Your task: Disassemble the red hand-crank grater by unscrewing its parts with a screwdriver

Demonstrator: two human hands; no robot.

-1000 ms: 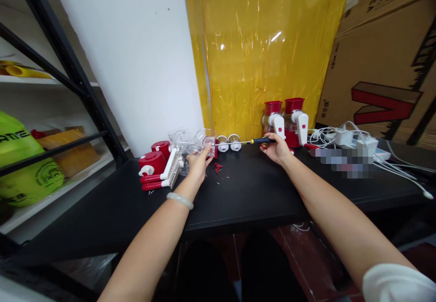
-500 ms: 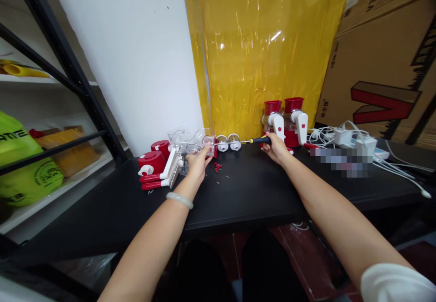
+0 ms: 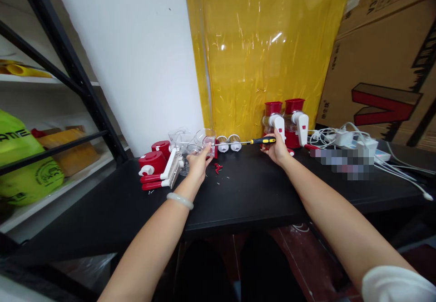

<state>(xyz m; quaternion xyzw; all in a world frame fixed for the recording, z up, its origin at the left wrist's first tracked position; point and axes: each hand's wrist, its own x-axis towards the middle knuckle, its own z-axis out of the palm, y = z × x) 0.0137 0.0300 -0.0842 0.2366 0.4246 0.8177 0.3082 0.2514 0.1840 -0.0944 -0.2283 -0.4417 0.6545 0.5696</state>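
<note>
My left hand (image 3: 198,162) is closed round a clear plastic grater body (image 3: 205,137) with a red part at its right end. In my right hand (image 3: 276,150) is a screwdriver (image 3: 263,141) with a black and yellow handle, lying level. Its shaft points left and its tip meets the right end of the clear body; the exact contact is too small to make out. Just behind the shaft stand two metal grater drums (image 3: 229,143). Small red pieces (image 3: 218,169) and several screws (image 3: 223,178) lie on the black table (image 3: 238,202) between my hands.
Red bases (image 3: 152,162) and white crank handles with red grips (image 3: 160,179) lie at the left. Two upright rotary graters (image 3: 284,122) stand behind my right hand. White cables and plugs (image 3: 344,136) are at the right, by a large cardboard box (image 3: 378,66). A black shelf frame (image 3: 64,66) rises at the left.
My right hand's grip on the screwdriver has loosened and shifted, so more of the yellow and black handle shows. My left hand and the clear body stay in place.
</note>
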